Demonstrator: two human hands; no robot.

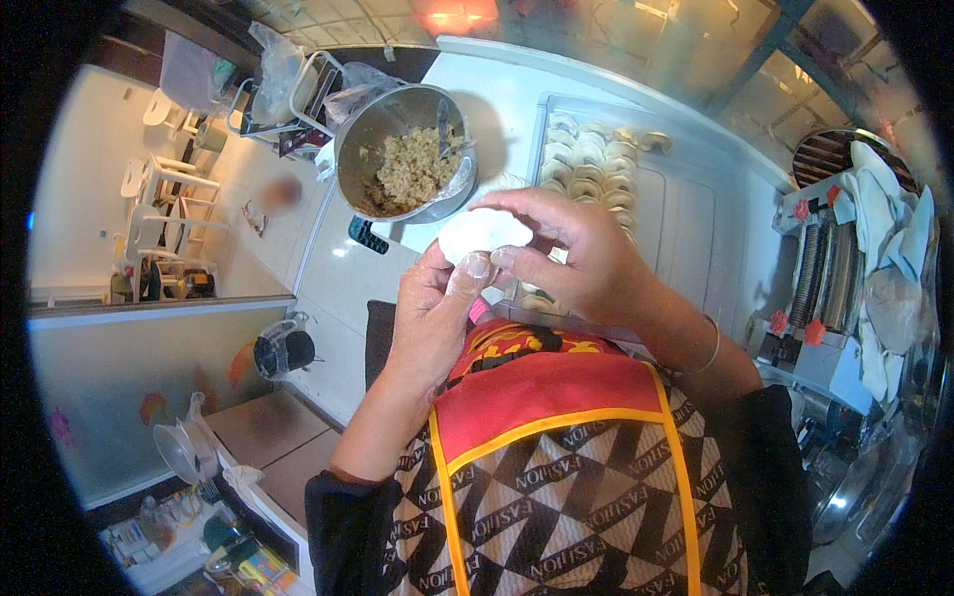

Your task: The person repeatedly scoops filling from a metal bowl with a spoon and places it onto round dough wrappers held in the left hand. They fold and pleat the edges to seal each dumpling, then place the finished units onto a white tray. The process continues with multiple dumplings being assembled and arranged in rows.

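Observation:
A white, flour-dusted dumpling [484, 237], folded into a half-moon, is held up in front of my chest. My left hand [440, 290] grips its lower left side, the thumb along the near edge. With thumb and fingers, my right hand [574, 238] pinches the right side of the same dumpling. Just beyond stands a metal pot [350, 175] with chopped filling [417, 167] and a utensil [444, 123] in it. Behind my right hand, rows of folded dumplings [589, 153] lie on a plastic tray [674, 223]; my hand hides part of them.
A noodle-rolling machine [816, 276] with red knobs stands at the right beside cloths and plastic [894, 216]. A wire rack [298, 97] with bags is left of the pot. A green-black handle [367, 235] projects over the counter's left edge. White chairs [160, 179] stand farther left.

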